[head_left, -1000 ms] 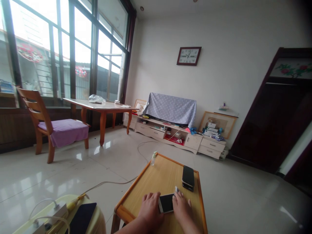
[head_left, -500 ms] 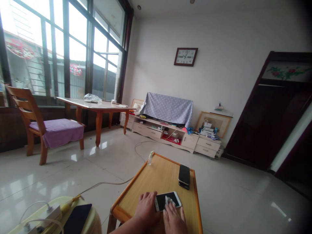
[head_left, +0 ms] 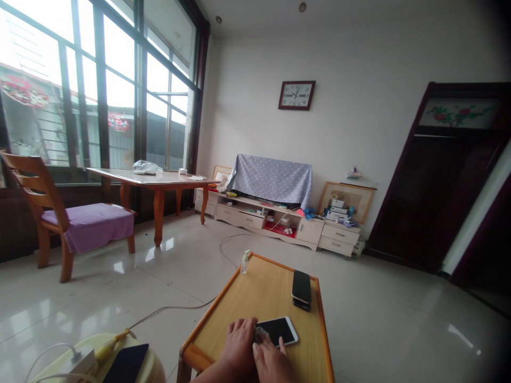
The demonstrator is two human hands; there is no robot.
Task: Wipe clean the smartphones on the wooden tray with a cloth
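A white smartphone (head_left: 277, 331) is seen lying flat with its dark screen up, close to the near edge of a wooden tray table (head_left: 235, 308) with an orange rim, its right end just short of the right rim. The phone's left end is overlapped by the left hand (head_left: 238, 344), whose fingers are curled together over a small grey cloth (head_left: 260, 335), which is pressed against the glass. The cloth is partly hidden, so the firmness of the pinch cannot be told. The right hand (head_left: 271, 364) is held at the phone's lower edge with its fingers spread, their tips touching that edge. Bare tray surface is left open ahead of the hands and toward the left rim. A stacked pair of black phones (head_left: 301, 290) is placed beside the right rim, and a small clear spray bottle (head_left: 244, 263) stands at the far corner. Past the tray, open glossy tile floor (head_left: 179, 271) is crossed by a thin white cable (head_left: 175, 307). A pale yellow seat (head_left: 90, 348) bearing a power strip (head_left: 82, 363) and a dark tablet (head_left: 125, 364) is placed near the tray's left side.
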